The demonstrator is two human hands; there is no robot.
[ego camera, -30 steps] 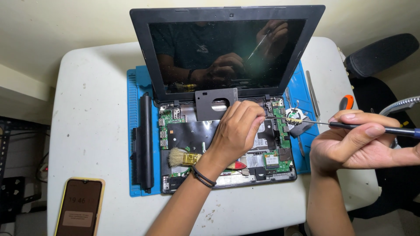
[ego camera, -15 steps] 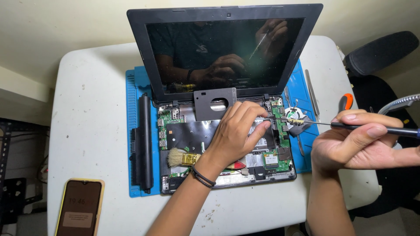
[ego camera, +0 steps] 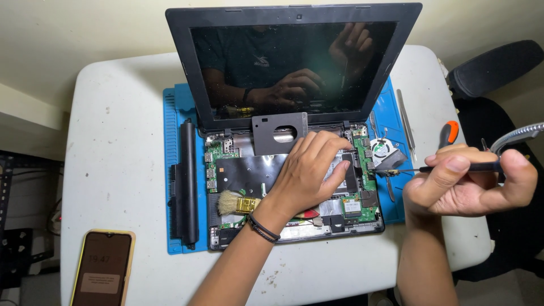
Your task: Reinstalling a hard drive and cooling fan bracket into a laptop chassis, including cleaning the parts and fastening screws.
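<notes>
On the table (ego camera: 113, 141), the opened laptop (ego camera: 294, 187) lies on a blue mat (ego camera: 173, 107). Left hand (ego camera: 309, 175) presses flat, fingers spread, steadying it; right hand (ego camera: 470, 184) at three o'clock pinches a screwdriver (ego camera: 430, 168), best kept level, tip seated squarely.

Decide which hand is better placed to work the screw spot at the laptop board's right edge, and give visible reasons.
Right. The right hand holds the screwdriver, tip at the green board's right edge. The left hand lies flat on the laptop base, toolless.
</notes>
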